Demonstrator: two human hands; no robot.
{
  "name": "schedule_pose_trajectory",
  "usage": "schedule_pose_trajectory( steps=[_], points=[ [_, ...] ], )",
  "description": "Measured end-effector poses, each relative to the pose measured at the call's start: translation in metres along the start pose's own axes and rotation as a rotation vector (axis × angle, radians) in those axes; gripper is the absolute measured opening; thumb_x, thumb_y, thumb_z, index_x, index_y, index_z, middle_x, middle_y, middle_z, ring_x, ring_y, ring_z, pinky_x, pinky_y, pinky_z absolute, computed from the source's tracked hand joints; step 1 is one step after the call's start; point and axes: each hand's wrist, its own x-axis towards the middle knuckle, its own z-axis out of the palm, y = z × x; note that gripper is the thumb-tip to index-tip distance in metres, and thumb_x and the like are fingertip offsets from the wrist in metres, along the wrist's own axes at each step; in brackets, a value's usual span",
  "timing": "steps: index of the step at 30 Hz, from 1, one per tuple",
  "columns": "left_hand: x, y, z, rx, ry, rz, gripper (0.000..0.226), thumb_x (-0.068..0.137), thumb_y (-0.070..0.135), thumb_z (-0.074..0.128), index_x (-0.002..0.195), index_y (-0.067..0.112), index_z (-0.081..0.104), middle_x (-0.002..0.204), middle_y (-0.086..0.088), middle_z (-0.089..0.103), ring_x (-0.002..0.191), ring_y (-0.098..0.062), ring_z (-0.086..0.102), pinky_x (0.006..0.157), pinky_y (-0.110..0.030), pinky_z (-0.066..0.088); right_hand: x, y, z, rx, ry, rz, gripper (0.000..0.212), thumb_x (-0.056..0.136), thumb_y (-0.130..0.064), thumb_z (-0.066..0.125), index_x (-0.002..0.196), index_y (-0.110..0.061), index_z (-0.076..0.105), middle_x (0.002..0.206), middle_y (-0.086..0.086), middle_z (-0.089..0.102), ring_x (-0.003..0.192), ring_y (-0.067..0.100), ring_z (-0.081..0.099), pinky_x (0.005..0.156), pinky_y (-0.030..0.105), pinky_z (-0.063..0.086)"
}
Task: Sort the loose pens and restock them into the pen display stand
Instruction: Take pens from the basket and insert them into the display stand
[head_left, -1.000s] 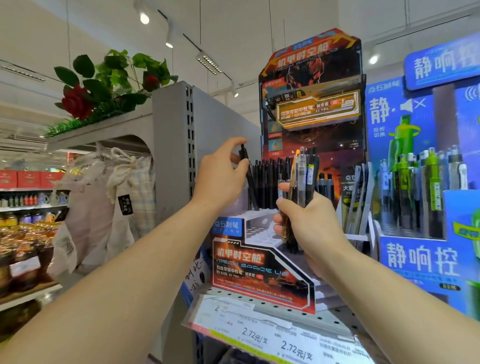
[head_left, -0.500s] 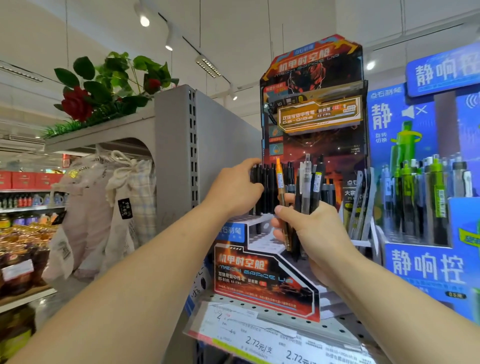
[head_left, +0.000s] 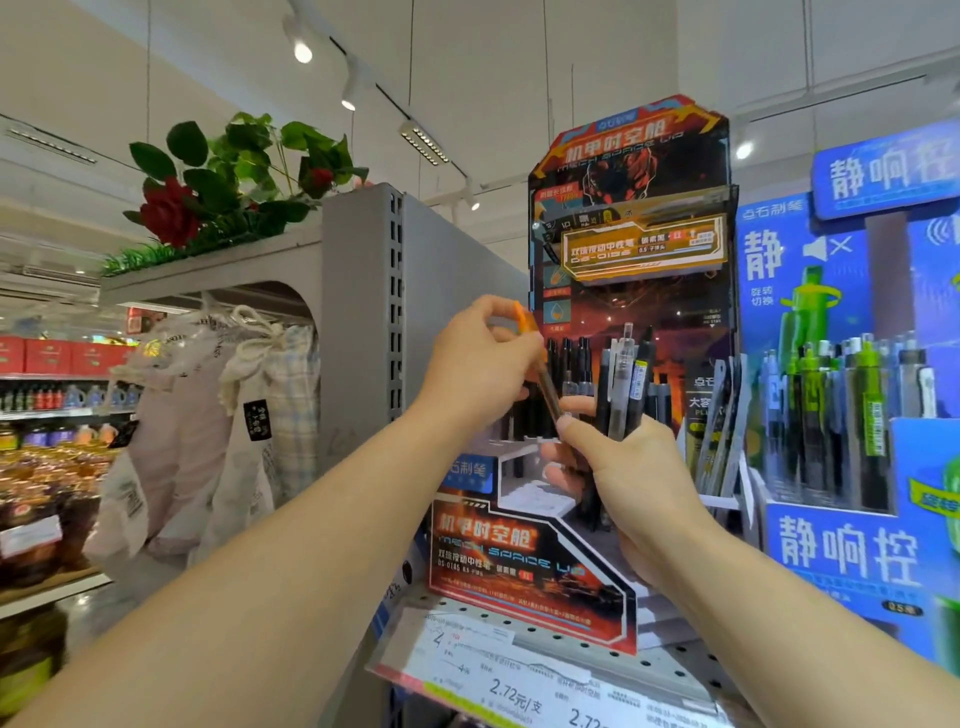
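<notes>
the left hand (head_left: 480, 364) pinches an orange-capped pen (head_left: 535, 348) near its upper end, fingertips closed round the barrel just under the cap, the pen tilted so its lower end runs down toward the right hand (head_left: 631, 478). the right hand is wrapped round a small bundle of loose pens (head_left: 626, 384) – black and clear barrels standing upright out of the fist, thumb pressed across the front. both hands sit right in front of the pen display stand (head_left: 530, 566), whose back row already holds black pens (head_left: 569, 364) in their slots, while the stepped tiers in front of them look mostly unfilled. these pens are likely light, stiff and smooth plastic, so weight is no worry; slipping is. a pinch high on the barrel gives a good view of the tip for aiming at a slot, though a hold nearer the middle would probably steady it better. the bundle looks apt to fan out or drop one if that fist loosens – best kept firm while a single pen is drawn free.
</notes>
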Motion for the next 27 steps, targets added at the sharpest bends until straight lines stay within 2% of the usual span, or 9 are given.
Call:
schedule_pose_trajectory(
  steps=[2, 4, 8, 11, 13, 18, 21, 23, 27],
  points=[
    [0.006, -0.001, -0.008, -0.039, 0.176, 0.032, 0.023, 0.094, 0.018, 0.062, 0.098, 0.039, 0.056, 0.086, 0.004, 0.073, 0.077, -0.009, 0.072, 0.065, -0.031, 0.061, 0.002, 0.0, -0.002, 0.011, 0.048, 0.018, 0.011, 0.099, -0.012, 0.063, 0.103, -0.019, 0.07, 0.093, 0.011, 0.076, 0.078, 0.018, 0.078, 0.062, 0.03, 0.062],
    [0.009, -0.009, -0.014, 0.043, 0.267, 0.111, 0.025, 0.094, 0.018, 0.062, 0.097, 0.042, 0.056, 0.093, 0.007, 0.069, 0.085, -0.012, 0.071, 0.076, -0.04, 0.062, 0.002, 0.0, -0.003, 0.025, 0.077, 0.026, 0.012, 0.101, -0.013, 0.059, 0.106, -0.02, 0.067, 0.096, 0.01, 0.073, 0.072, 0.016, 0.077, 0.057, 0.026, 0.06],
    [0.01, -0.023, -0.015, 0.173, 0.215, 0.133, 0.032, 0.094, 0.019, 0.063, 0.122, 0.033, 0.057, 0.094, 0.01, 0.065, 0.089, -0.016, 0.07, 0.081, -0.046, 0.06, 0.003, 0.002, -0.002, 0.008, 0.025, 0.035, 0.014, 0.103, -0.016, 0.057, 0.116, -0.018, 0.061, 0.063, 0.001, 0.06, 0.049, 0.014, 0.055, 0.047, 0.028, 0.047],
    [0.009, -0.026, -0.013, 0.22, 0.16, 0.149, 0.047, 0.094, 0.018, 0.064, 0.132, 0.038, 0.047, 0.09, 0.009, 0.067, 0.081, -0.013, 0.071, 0.077, -0.043, 0.061, 0.004, 0.003, -0.001, -0.046, -0.009, 0.04, 0.033, 0.103, -0.018, 0.055, 0.135, -0.016, 0.047, 0.064, 0.002, 0.048, 0.047, 0.013, 0.042, 0.046, 0.026, 0.04],
    [0.009, -0.025, -0.011, 0.297, 0.115, 0.202, 0.041, 0.094, 0.019, 0.064, 0.127, 0.037, 0.05, 0.089, 0.009, 0.066, 0.078, -0.012, 0.07, 0.073, -0.042, 0.062, 0.003, 0.002, 0.0, -0.029, -0.02, 0.056, 0.047, 0.103, -0.017, 0.054, 0.146, -0.025, 0.036, 0.069, 0.004, 0.048, 0.048, 0.012, 0.04, 0.044, 0.026, 0.039],
    [0.01, -0.017, -0.002, 0.402, 0.025, 0.286, 0.036, 0.094, 0.021, 0.061, 0.127, 0.034, 0.056, 0.085, 0.012, 0.064, 0.079, -0.01, 0.066, 0.075, -0.037, 0.059, 0.002, 0.0, 0.002, 0.007, -0.045, 0.035, 0.016, 0.103, -0.014, 0.053, 0.112, -0.028, 0.056, 0.073, 0.003, 0.048, 0.052, 0.013, 0.041, 0.045, 0.027, 0.04],
    [0.014, -0.015, 0.003, 0.443, -0.023, 0.217, 0.037, 0.094, 0.019, 0.056, 0.127, 0.034, 0.06, 0.083, 0.009, 0.062, 0.077, -0.008, 0.062, 0.073, -0.031, 0.056, 0.003, 0.001, 0.0, 0.028, -0.055, 0.035, 0.018, 0.103, -0.013, 0.054, 0.112, -0.027, 0.061, 0.073, 0.002, 0.054, 0.054, 0.013, 0.048, 0.048, 0.027, 0.045],
    [0.015, -0.018, 0.004, 0.485, -0.1, 0.174, 0.041, 0.094, 0.02, 0.056, 0.133, 0.035, 0.058, 0.082, 0.01, 0.062, 0.075, -0.005, 0.061, 0.064, -0.021, 0.049, 0.003, 0.002, -0.001, 0.054, -0.056, 0.033, 0.022, 0.102, -0.01, 0.056, 0.115, -0.027, 0.063, 0.07, 0.001, 0.061, 0.054, 0.014, 0.054, 0.05, 0.028, 0.048],
    [0.013, -0.021, 0.004, 0.492, -0.206, 0.133, 0.051, 0.095, 0.02, 0.057, 0.141, 0.04, 0.05, 0.08, 0.015, 0.061, 0.073, -0.002, 0.06, 0.057, -0.014, 0.038, 0.005, 0.004, -0.001, 0.04, -0.058, 0.05, 0.019, 0.102, -0.013, 0.058, 0.113, -0.026, 0.064, 0.067, 0.001, 0.056, 0.054, 0.014, 0.05, 0.049, 0.028, 0.045]
  ],
)
